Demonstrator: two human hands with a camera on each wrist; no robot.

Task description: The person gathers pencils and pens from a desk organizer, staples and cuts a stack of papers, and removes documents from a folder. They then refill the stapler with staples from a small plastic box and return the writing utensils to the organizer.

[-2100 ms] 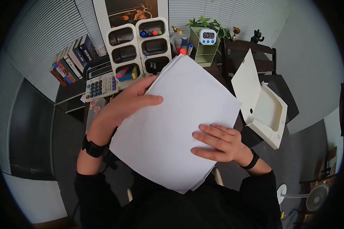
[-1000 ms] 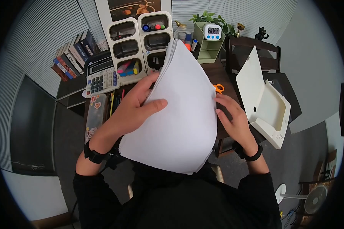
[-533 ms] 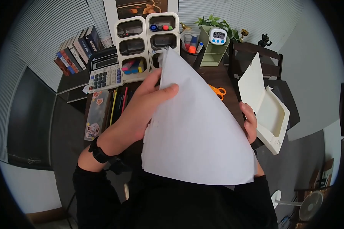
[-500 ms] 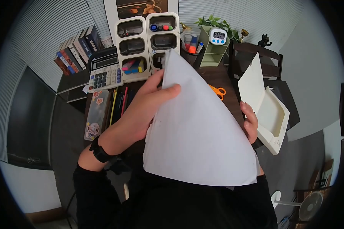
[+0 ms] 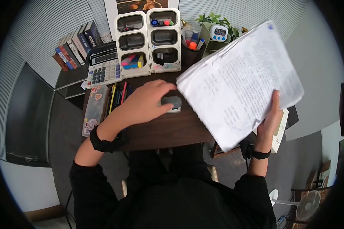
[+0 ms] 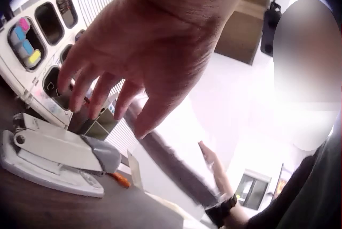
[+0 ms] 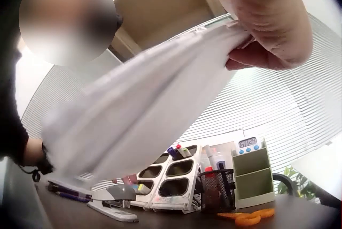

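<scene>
A thick stack of paper (image 5: pixel 237 84) with printed text facing up is held out to the right by my right hand (image 5: pixel 270 118), its thumb on top and its fingers beneath. In the right wrist view, the sheets (image 7: pixel 144 106) sag from that grip. My left hand (image 5: pixel 145 101) hovers above the desk, fingers spread and bent a little, holding nothing. A grey and white stapler (image 5: pixel 172 102) lies on the desk just beyond its fingertips, and shows whole in the left wrist view below the left hand (image 6: pixel 139 52).
Compartment organizers (image 5: pixel 149 42) stand at the back, beside a mesh pen cup (image 5: pixel 191 53) and a timer (image 5: pixel 219 33). Pencils (image 5: pixel 118 95), a pencil case (image 5: pixel 95 108) and a calculator (image 5: pixel 103 72) lie left. Orange scissors (image 7: pixel 251 216) lie on the desk. A white box (image 5: pixel 281 133) is partly covered by the paper.
The stack has swung from in front of the body to the right and turned over, blank side to printed side. My left hand has let go of it; the stapler has come into view.
</scene>
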